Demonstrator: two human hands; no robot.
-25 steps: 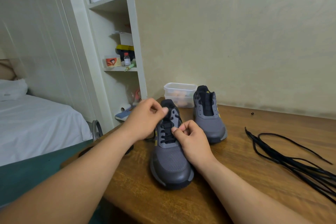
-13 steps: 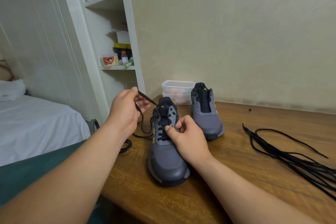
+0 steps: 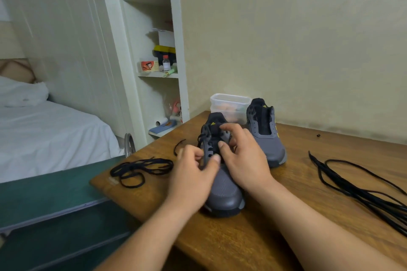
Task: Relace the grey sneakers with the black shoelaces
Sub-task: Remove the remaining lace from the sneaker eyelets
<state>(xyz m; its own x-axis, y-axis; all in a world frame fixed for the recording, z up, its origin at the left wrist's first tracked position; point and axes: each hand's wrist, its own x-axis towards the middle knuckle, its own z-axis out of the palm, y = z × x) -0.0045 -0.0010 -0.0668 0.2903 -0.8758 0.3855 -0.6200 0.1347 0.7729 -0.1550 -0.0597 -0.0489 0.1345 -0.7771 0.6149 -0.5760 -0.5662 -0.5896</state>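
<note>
- Moved since half a second ago: left hand, then raised at 9 o'clock of the shoe with a lace end in it, now sits low at the left eyelet row. That lace end lies dropped on the table at 10 o'clock.
- Near sneaker: grey, toe towards the wearer, at table centre, under both hands. Judged light, with a soft upper and a firmer sole. Best steadied at the eyelet panels or collar, not the toe.
- Threaded lace: black, slack loops at the top eyelets. Limp and thin, so it will snag if yanked. Take it close to an eyelet, one crossing at a time.
- Left hand: fingers curled narrow and thumb forward. Blur hides whether it pinches lace or panel.
- Right hand: thumb and forefinger spread over the tongue, remaining fingers wrapped on the right side, holding the shoe.
- Far sneaker: at 1 o'clock, just beside the near one, eyelets bare.
- Loose lace: black, coiled at 9 o'clock near the table corner.
- Lace bundle: long black strands at 3 o'clock, well apart. Floppy and tangle-prone, so lift one by its stiff tip.
- Plastic tub: at 12 o'clock, behind the shoes.
</note>
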